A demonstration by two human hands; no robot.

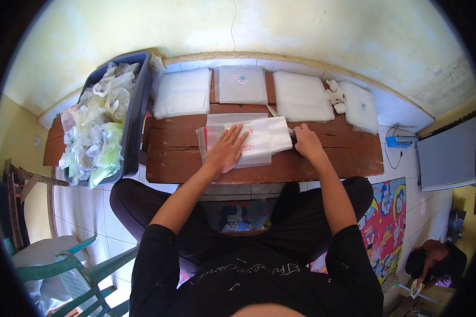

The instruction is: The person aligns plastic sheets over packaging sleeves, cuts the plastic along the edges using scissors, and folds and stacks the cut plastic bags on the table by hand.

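My left hand (228, 148) lies flat with fingers spread on a small stack of clear plastic bags (259, 156) with red print, on the brown wooden table. A white folded plastic bundle (280, 133) sticks out from the right side of this stack. At the bundle's right end is my right hand (307, 141), its fingers closed. What they hold is hidden; a thin dark shape shows between the fingers and the bundle. Behind the bundle a small pointed, light-coloured piece (272, 110) lies on the wood.
Along the table's back lie piles of clear bags (182, 92), (303, 96) and printed bags (242, 90). White handle-like strips (334, 96) sit by the right piles. A dark tub (138, 105) of plastic bags stands left. A green chair (84, 269) is lower left. Another person (436, 259) crouches lower right.
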